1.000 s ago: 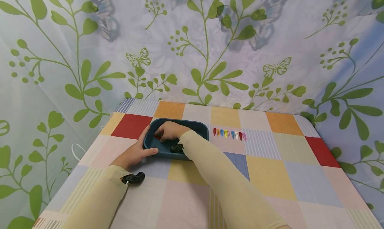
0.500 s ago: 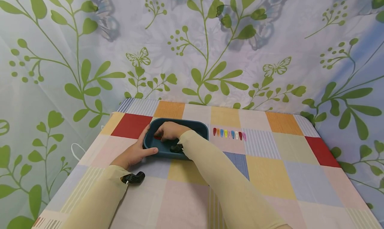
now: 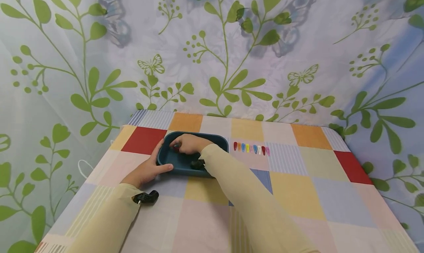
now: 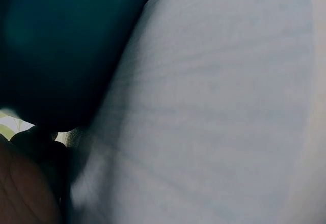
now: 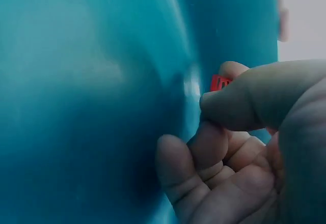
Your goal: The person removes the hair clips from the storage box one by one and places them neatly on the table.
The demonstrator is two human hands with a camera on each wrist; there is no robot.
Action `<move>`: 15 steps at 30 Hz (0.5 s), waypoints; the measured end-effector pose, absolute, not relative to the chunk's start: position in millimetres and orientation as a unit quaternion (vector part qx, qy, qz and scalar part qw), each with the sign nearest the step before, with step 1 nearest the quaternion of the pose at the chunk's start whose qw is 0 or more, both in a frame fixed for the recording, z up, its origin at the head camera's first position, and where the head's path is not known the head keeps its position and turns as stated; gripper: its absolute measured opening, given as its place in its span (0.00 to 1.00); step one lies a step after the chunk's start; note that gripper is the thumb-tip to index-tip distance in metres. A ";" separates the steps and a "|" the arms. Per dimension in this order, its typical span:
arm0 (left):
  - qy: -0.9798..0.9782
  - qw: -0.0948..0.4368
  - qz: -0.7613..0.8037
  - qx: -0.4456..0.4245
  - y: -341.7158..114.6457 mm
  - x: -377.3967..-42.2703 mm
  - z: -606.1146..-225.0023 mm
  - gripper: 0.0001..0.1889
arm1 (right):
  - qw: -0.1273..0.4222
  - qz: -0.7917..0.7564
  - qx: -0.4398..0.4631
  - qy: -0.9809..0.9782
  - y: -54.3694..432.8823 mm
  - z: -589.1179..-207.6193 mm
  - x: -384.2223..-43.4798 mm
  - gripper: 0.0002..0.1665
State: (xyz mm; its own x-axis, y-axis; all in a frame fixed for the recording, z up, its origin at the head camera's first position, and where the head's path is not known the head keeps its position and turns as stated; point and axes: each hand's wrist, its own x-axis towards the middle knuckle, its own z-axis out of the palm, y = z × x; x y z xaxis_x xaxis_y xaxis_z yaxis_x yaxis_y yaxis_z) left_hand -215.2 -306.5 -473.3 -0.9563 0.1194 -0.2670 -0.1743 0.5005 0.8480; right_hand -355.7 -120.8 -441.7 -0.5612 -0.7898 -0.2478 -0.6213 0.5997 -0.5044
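Note:
A dark teal plastic basin (image 3: 215, 172) stands on the table, left of its middle. My left hand (image 3: 148, 169) rests against its left corner, thumb along the near wall and straight fingers along the left side. Inside the basin, my right hand (image 3: 189, 144) pinches a small red hair clip (image 5: 220, 83) between thumb and fingertips. Only a slotted end of that clip shows in the right wrist view; the fingers hide the rest. The other fingers of this hand are curled loosely. In the left wrist view the basin's outer wall (image 4: 66, 46) fills the upper left.
Right of the basin lies a neat row of several snap hair clips (image 3: 247, 147) in red, orange, blue, yellow, pink and white. A patchwork cloth (image 3: 298, 194) covers the table. Behind hangs a leaf-print curtain (image 3: 185, 72). A white cable (image 3: 82, 168) loops at the left edge.
The head view has shifted slightly. My right fingertips have lifted a little inside the basin, and red now shows between them. The left hand stays against the basin.

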 end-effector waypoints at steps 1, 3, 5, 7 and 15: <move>0.854 0.148 0.498 -0.017 -306.0 -215.1 -472.9 0.62 | 0.233 -0.196 -0.397 0.866 -118.2 -440.2 -356.0 0.30; 0.857 0.149 0.493 -0.015 -305.3 -214.5 -472.1 0.62 | 0.242 -0.225 -0.382 0.863 -112.7 -435.3 -356.0 0.29; 0.859 0.151 0.488 -0.017 -304.3 -213.9 -471.8 0.63 | 0.252 -0.254 -0.374 0.856 -105.5 -429.6 -354.9 0.27; 0.862 0.152 0.482 -0.021 -303.8 -213.4 -471.4 0.64 | 0.253 -0.273 -0.373 0.850 -97.1 -423.5 -354.0 0.26; 0.868 0.150 0.473 -0.019 -303.7 -214.1 -471.4 0.64 | 0.216 -0.325 -0.360 0.848 -52.3 -400.7 -356.0 0.26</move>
State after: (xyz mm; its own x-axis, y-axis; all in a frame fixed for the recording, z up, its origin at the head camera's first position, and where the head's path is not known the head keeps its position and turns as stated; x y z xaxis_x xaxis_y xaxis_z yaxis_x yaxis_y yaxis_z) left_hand -214.1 -303.7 -471.4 -0.9540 0.1090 -0.2793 -0.1755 0.5522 0.8150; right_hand -356.0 -52.3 -400.7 -0.6482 -0.7500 -0.1317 -0.4692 0.5297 -0.7066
